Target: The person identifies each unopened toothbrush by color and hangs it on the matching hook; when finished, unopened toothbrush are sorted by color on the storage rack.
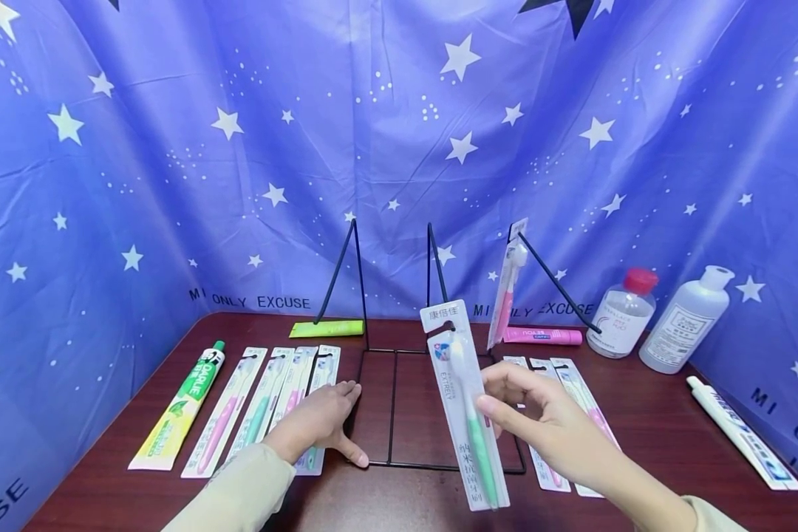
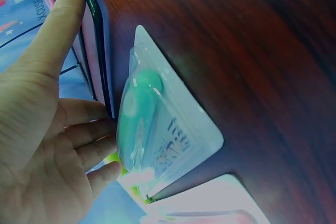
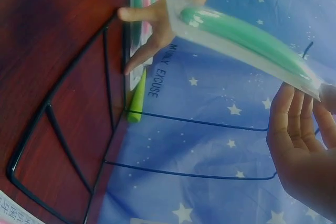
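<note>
My right hand (image 1: 539,406) pinches a packaged green toothbrush (image 1: 473,425) by the edge of its blister pack, upright in front of a black wire rack (image 1: 393,406). In the right wrist view, the green handle (image 3: 247,38) shows through clear plastic. My left hand (image 1: 322,425) rests at the rack's left base wire, thumb and fingers extended along it. Beneath that hand lies another green toothbrush pack (image 2: 173,140), partly covered in the head view. A packaged pink toothbrush (image 1: 507,292) hangs from the rack's right hook.
Left on the table lie packaged toothbrushes (image 1: 226,414) and a Darlie toothpaste tube (image 1: 179,406). More packs (image 1: 581,399) lie right, near a white tube (image 1: 745,432). Behind are a green tube (image 1: 326,329), a pink tube (image 1: 541,336), a red-capped bottle (image 1: 621,314) and a white-capped bottle (image 1: 687,321).
</note>
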Demonstrator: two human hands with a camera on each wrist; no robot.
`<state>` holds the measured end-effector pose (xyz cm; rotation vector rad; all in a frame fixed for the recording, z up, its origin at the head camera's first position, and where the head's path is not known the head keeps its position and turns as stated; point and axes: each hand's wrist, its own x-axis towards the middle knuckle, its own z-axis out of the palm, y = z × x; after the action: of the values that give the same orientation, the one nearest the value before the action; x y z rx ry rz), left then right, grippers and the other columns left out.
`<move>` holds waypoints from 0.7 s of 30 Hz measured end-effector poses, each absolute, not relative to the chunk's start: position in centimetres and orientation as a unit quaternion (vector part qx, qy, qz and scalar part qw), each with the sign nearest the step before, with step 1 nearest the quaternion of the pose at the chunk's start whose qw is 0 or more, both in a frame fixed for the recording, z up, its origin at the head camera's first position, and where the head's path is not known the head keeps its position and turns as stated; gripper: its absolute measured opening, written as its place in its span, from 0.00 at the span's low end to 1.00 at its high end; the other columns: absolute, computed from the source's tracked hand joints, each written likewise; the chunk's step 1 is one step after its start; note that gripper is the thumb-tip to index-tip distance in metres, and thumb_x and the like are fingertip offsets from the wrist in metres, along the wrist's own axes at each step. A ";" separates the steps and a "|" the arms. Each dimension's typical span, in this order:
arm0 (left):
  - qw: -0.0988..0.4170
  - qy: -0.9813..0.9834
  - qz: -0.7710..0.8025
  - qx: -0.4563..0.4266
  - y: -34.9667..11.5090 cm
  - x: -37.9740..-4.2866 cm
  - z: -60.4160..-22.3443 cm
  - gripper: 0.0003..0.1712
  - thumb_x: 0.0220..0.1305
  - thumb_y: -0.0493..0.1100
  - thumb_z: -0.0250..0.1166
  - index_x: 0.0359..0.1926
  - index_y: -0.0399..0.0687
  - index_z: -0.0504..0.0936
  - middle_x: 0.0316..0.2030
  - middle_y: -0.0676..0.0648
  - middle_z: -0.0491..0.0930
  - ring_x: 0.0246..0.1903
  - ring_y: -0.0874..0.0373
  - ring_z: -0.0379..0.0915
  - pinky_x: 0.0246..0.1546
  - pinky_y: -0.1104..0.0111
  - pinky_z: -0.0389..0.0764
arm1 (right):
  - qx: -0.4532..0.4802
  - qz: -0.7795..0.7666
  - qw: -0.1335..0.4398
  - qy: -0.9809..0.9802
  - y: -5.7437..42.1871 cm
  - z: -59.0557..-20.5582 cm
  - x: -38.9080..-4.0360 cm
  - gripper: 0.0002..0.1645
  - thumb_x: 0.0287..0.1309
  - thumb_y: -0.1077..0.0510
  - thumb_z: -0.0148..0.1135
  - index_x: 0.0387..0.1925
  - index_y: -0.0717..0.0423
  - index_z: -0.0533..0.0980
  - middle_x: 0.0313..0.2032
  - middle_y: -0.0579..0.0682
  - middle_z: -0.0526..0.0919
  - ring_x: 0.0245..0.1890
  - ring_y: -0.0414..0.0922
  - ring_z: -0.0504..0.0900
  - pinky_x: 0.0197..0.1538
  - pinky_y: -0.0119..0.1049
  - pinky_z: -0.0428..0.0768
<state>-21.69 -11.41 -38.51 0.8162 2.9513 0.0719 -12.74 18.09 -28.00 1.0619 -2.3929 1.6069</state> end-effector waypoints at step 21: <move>0.039 0.962 0.020 0.269 -11.5 -21.8 -38.6 0.70 0.23 0.75 0.67 0.62 0.29 0.62 0.60 0.35 0.63 0.61 0.45 0.58 0.60 0.57 0.60 | 0.221 0.581 0.053 -0.781 16.0 -28.7 -19.4 0.13 0.61 0.54 0.55 0.41 0.59 0.75 0.32 0.54 0.79 0.30 0.43 0.79 0.35 0.42 0.80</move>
<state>-21.75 -11.45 -38.60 0.8241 2.9509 0.0623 -19.38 15.99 -28.70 0.6703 -2.3748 1.7664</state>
